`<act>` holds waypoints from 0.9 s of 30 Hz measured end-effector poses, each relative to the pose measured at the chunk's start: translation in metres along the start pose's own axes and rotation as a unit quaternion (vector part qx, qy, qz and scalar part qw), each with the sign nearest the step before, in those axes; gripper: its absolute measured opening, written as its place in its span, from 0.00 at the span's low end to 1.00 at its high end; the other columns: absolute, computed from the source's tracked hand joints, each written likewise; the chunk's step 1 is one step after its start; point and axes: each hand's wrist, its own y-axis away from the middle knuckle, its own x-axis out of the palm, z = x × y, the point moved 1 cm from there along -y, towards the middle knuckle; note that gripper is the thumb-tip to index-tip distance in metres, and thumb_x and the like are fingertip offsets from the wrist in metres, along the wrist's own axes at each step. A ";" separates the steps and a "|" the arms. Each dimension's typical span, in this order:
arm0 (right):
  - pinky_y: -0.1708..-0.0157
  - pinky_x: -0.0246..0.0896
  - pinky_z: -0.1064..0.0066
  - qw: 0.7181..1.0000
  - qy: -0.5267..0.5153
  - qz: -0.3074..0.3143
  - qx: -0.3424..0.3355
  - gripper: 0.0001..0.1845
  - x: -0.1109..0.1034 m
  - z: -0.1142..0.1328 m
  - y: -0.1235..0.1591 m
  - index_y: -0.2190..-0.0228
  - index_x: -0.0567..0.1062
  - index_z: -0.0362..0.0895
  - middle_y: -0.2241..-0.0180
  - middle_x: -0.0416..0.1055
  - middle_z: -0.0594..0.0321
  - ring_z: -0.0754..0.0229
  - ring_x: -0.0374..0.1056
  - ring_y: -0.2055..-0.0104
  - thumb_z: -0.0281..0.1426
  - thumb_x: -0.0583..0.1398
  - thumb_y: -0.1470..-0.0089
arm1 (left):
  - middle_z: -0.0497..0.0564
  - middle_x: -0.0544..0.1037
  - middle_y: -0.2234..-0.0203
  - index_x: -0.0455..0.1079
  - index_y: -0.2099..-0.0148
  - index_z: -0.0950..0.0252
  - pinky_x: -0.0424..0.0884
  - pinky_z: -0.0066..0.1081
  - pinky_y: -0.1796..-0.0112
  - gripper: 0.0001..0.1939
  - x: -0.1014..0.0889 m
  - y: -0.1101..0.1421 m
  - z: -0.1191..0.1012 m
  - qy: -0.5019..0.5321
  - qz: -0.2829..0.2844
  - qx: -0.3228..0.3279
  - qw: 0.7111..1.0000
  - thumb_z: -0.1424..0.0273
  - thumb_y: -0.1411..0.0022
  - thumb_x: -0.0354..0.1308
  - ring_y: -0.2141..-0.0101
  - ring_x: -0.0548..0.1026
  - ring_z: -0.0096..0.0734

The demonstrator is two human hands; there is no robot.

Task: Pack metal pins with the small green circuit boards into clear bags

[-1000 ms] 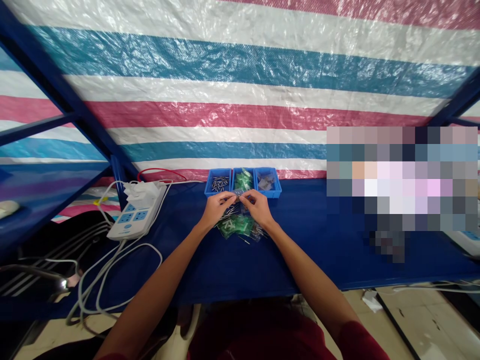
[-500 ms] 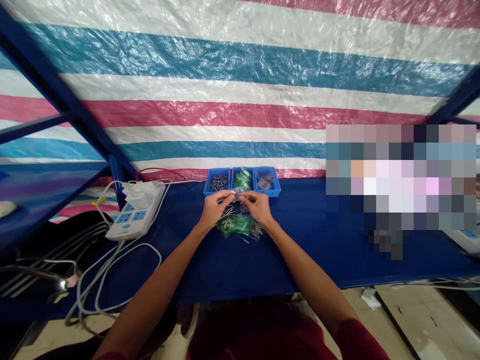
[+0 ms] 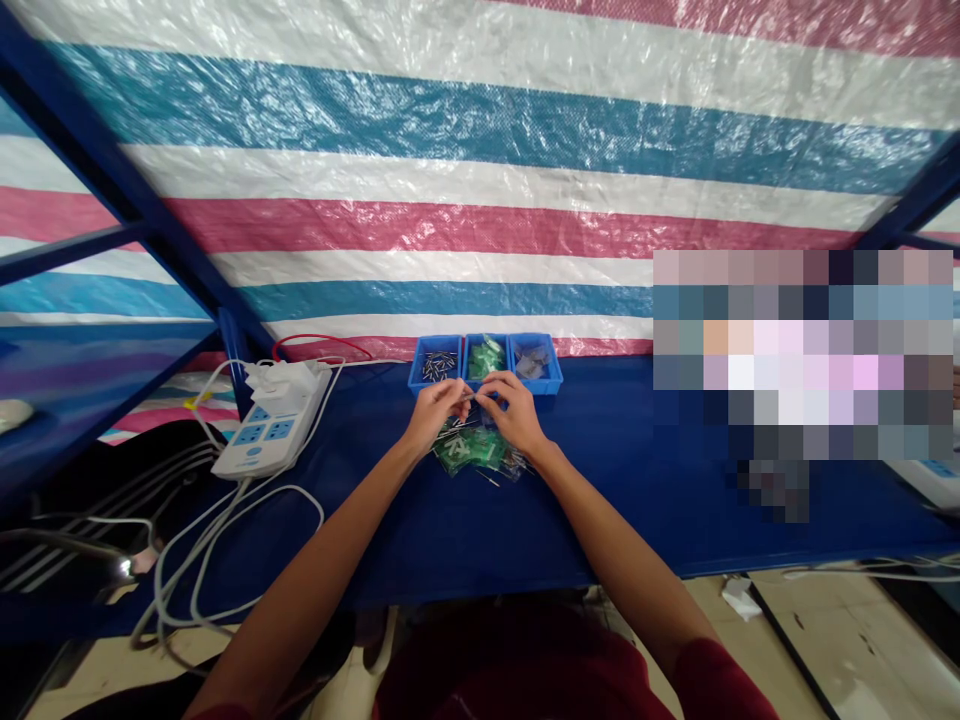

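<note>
My left hand (image 3: 431, 412) and my right hand (image 3: 519, 412) meet over the front of the small blue bins, fingers pinched. Between the fingertips is a small clear plastic bag (image 3: 469, 396), seen almost edge-on; whether anything is inside cannot be made out. Just below the hands lies a pile of green packets (image 3: 472, 450) mixed with thin metal pieces and clear plastic. Behind the hands, the left bin holds short dark-and-silver metal pieces (image 3: 438, 366). Green packets (image 3: 487, 357) fill the middle bin, and clear plastic bags (image 3: 532, 361) lie in the right one.
A white power strip (image 3: 274, 420) with plugs and looped white cables (image 3: 217, 540) occupies the left of the blue table (image 3: 622, 480). Striped plastic sheeting (image 3: 465, 230) hangs behind. A blurred-out patch covers the right side. Blue frame bars (image 3: 127, 190) rise at the left.
Both hands have tilted the small bag, so it now shows as a thin strip between the fingertips. My right fingers have lifted slightly. The bins and pile stay put.
</note>
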 end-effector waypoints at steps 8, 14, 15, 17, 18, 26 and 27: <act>0.72 0.60 0.71 0.998 -0.019 0.034 0.050 0.12 0.001 -0.002 0.001 0.70 0.75 0.44 0.75 0.71 0.64 0.62 0.64 0.75 0.38 0.56 0.43 | 0.51 0.78 0.73 0.76 0.65 0.66 0.70 0.29 0.70 0.17 -0.006 -0.001 -0.003 -0.143 -0.002 0.058 0.988 0.57 0.48 0.64 0.71 0.74 0.32; 0.70 0.63 0.70 0.997 -0.021 0.027 0.067 0.13 0.001 0.000 0.000 0.62 0.76 0.44 0.71 0.75 0.62 0.60 0.68 0.72 0.39 0.58 0.44 | 0.50 0.78 0.77 0.77 0.68 0.67 0.70 0.28 0.74 0.16 -0.009 -0.002 0.000 -0.148 -0.061 0.077 0.984 0.58 0.49 0.65 0.77 0.72 0.29; 0.70 0.63 0.70 0.996 -0.035 0.029 0.081 0.14 0.002 -0.002 0.001 0.60 0.75 0.45 0.71 0.75 0.62 0.61 0.68 0.73 0.39 0.59 0.46 | 0.50 0.78 0.77 0.78 0.68 0.67 0.70 0.29 0.74 0.16 -0.009 -0.002 0.001 -0.136 -0.076 0.077 0.985 0.58 0.49 0.65 0.78 0.72 0.28; 0.71 0.64 0.70 0.993 -0.057 0.027 0.099 0.14 0.004 -0.004 0.001 0.59 0.74 0.45 0.71 0.75 0.63 0.61 0.69 0.74 0.38 0.60 0.47 | 0.51 0.79 0.77 0.78 0.66 0.69 0.70 0.29 0.75 0.17 -0.008 -0.002 0.002 -0.107 -0.073 0.062 0.990 0.58 0.50 0.66 0.78 0.72 0.30; 0.72 0.65 0.70 0.992 -0.064 0.018 0.104 0.14 0.005 -0.006 0.001 0.59 0.74 0.45 0.72 0.75 0.64 0.61 0.69 0.75 0.37 0.60 0.48 | 0.52 0.79 0.77 0.78 0.65 0.69 0.70 0.30 0.75 0.18 -0.007 -0.002 0.002 -0.092 -0.060 0.049 0.993 0.58 0.50 0.66 0.78 0.73 0.31; 0.71 0.66 0.69 0.994 -0.050 -0.021 0.095 0.07 0.005 -0.006 0.004 0.68 0.73 0.46 0.75 0.74 0.65 0.60 0.69 0.76 0.35 0.61 0.49 | 0.51 0.79 0.78 0.75 0.72 0.67 0.70 0.29 0.75 0.15 -0.004 0.002 -0.005 -0.137 -0.019 0.055 0.989 0.58 0.48 0.65 0.76 0.74 0.31; 0.70 0.66 0.69 0.995 -0.045 -0.020 0.090 0.06 0.004 -0.005 0.003 0.69 0.74 0.46 0.74 0.75 0.64 0.60 0.69 0.75 0.35 0.60 0.48 | 0.51 0.78 0.77 0.75 0.71 0.67 0.69 0.28 0.75 0.15 -0.004 0.002 -0.006 -0.137 -0.034 0.067 0.988 0.58 0.49 0.65 0.76 0.73 0.31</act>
